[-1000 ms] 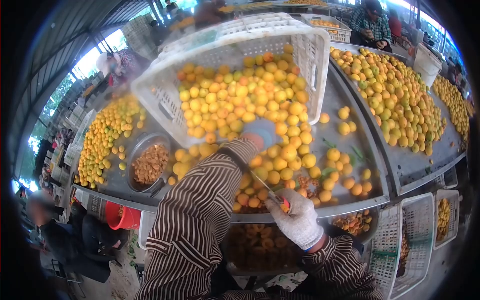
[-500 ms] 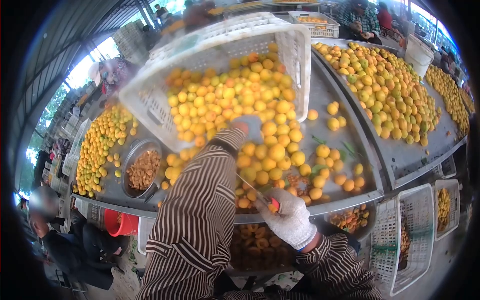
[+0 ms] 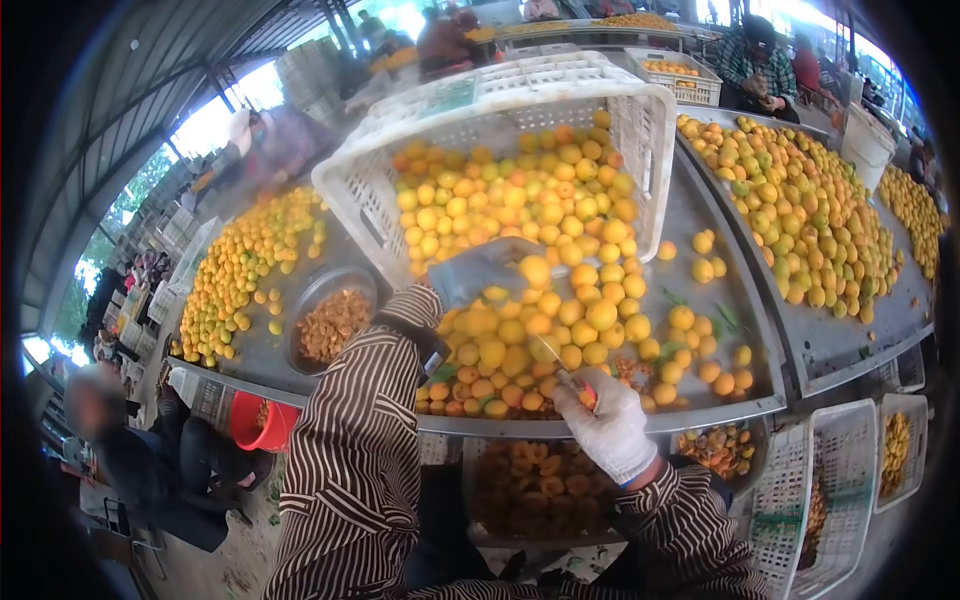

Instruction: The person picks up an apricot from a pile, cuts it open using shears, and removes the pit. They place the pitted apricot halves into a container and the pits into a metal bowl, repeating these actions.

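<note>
My left hand, in a blue-grey glove, is closed around a yellow-orange apricot above the fruit spilling from a tipped white plastic crate. Some of its fingers are blurred. In a white knit glove, my right hand grips a small knife with a red-orange handle, its thin blade pointing up and left over the apricots. Beside my left forearm sits a metal bowl of reddish-brown pieces. Beneath the table edge, a container of halved apricots shows between my arms.
The metal table has a raised rim. More apricots are heaped at left and right. White crates and a red bucket stand below. A seated person is at left; others work at the back.
My left hand has drawn back from the fruit pile and now has an apricot in its fingers. The knife stays in my right hand. The whole view has shifted.
</note>
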A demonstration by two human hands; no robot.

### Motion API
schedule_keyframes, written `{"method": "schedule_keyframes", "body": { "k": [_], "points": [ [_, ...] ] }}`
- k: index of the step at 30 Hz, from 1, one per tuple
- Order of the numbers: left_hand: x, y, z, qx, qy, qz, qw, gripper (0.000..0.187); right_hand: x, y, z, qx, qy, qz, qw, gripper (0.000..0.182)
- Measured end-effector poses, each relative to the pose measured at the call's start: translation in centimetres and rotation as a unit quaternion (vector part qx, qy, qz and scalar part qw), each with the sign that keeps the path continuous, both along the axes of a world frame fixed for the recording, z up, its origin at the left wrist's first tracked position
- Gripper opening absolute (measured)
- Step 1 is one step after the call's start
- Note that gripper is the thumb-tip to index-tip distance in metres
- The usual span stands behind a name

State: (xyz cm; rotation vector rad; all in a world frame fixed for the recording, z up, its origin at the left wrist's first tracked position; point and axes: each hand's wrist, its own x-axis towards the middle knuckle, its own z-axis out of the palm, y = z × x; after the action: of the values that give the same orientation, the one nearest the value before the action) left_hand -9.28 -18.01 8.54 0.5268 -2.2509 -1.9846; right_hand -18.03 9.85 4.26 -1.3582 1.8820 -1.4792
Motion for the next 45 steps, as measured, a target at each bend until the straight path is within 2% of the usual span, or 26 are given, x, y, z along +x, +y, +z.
{"method": "schedule_keyframes", "body": {
  "k": [3,5,6,8,9,11,15,18,20,21,23,24,25,27,29,31,32,34,35,36,37,39,41,42,45],
  "points": [
    [0.5,0.4,0.4,-0.027,-0.044,-0.003,0.999,0.051,-0.1,-0.1,-0.3,0.019,0.002,-0.003,1.000,0.024],
    [-0.1,-0.3,-0.9,-0.176,-0.098,-0.034,0.979,0.047,-0.1,0.1,-0.3,0.033,0.006,-0.011,0.999,0.024],
    [-0.6,-0.5,-1.8,-0.172,-0.095,-0.037,0.980,0.047,0.1,0.2,-0.2,0.022,0.015,-0.009,1.000,0.024],
    [-1.5,0.0,-2.3,-0.385,-0.191,-0.121,0.895,0.047,0.0,0.1,-0.8,-0.004,0.030,0.006,1.000,0.023],
    [-2.0,0.2,-2.5,-0.384,-0.190,-0.123,0.895,0.047,0.0,0.1,-0.8,-0.003,0.029,0.004,1.000,0.023],
    [-3.7,1.4,-2.5,-0.481,-0.223,-0.154,0.834,0.049,0.0,0.1,-0.8,-0.003,0.017,0.016,1.000,0.023],
    [-8.6,2.4,-3.0,-0.454,-0.247,-0.103,0.850,0.049,-0.1,0.0,-0.7,0.003,0.001,0.019,1.000,0.023],
    [-11.5,3.0,-3.7,-0.484,-0.270,-0.104,0.826,0.048,-0.2,-0.1,-1.0,0.001,0.008,0.022,1.000,0.023],
    [-13.1,3.6,-2.9,-0.488,-0.347,-0.128,0.791,0.050,-0.4,0.0,-0.9,0.011,0.012,0.024,1.000,0.024],
    [-14.0,3.4,-2.9,-0.487,-0.345,-0.131,0.791,0.050,-0.5,0.1,-1.0,0.018,0.013,0.031,0.999,0.026],
    [-15.5,2.8,-3.6,-0.523,-0.429,-0.199,0.709,0.057,-0.6,0.1,-1.5,0.017,0.017,0.036,0.999,0.029],
    [-16.0,2.5,-4.7,-0.529,-0.434,-0.200,0.702,0.064,-0.7,0.2,-1.5,0.011,0.028,0.041,0.999,0.029],
    [-16.0,2.3,-5.7,-0.530,-0.432,-0.201,0.701,0.064,-0.7,0.2,-1.4,0.006,0.039,0.046,0.998,0.030],
    [-15.2,2.0,-7.1,-0.552,-0.356,-0.190,0.730,0.065,-0.6,0.2,-1.2,-0.009,0.037,0.041,0.998,0.030],
    [-14.7,2.1,-7.4,-0.533,-0.363,-0.187,0.741,0.063,-0.5,0.3,-1.0,-0.012,0.039,0.029,0.999,0.022],
    [-14.4,2.0,-7.3,-0.541,-0.329,-0.177,0.754,0.049,-0.5,0.3,-1.1,-0.013,0.039,0.027,0.999,0.023],
    [-14.3,1.7,-7.1,-0.541,-0.328,-0.177,0.754,0.049,-0.5,0.3,-1.2,-0.015,0.039,0.026,0.999,0.023],
    [-12.9,2.7,-3.6,-0.450,-0.302,-0.141,0.829,0.056,-0.5,0.4,-1.1,-0.010,0.044,0.025,0.999,0.023],
    [-12.2,1.6,-4.3,-0.450,-0.302,-0.142,0.828,0.056,-0.5,0.4,-1.1,-0.007,0.047,0.023,0.999,0.023],
    [-11.3,0.2,-5.3,-0.320,-0.238,-0.109,0.911,0.055,-0.6,0.4,-1.0,-0.008,0.046,0.024,0.999,0.023],
    [-10.5,-1.2,-6.3,-0.180,-0.168,-0.072,0.967,0.054,-0.6,0.4,-0.9,-0.002,0.042,0.030,0.999,0.023],
    [-8.8,-1.5,-5.2,-0.144,-0.170,-0.066,0.973,0.052,-0.5,0.3,-0.8,0.002,0.038,0.040,0.998,0.023],
    [-7.3,-1.7,-4.8,-0.202,-0.145,-0.041,0.968,0.067,-0.4,0.2,-0.9,0.006,0.033,0.054,0.998,0.026],
    [-6.7,-1.8,-4.5,-0.202,-0.147,-0.038,0.968,0.067,-0.4,0.2,-0.9,0.005,0.032,0.057,0.998,0.026],
    [-5.6,-0.1,-1.4,-0.134,-0.204,-0.038,0.969,0.068,-0.2,0.2,-0.9,0.009,0.033,0.051,0.998,0.025]
  ]
}}
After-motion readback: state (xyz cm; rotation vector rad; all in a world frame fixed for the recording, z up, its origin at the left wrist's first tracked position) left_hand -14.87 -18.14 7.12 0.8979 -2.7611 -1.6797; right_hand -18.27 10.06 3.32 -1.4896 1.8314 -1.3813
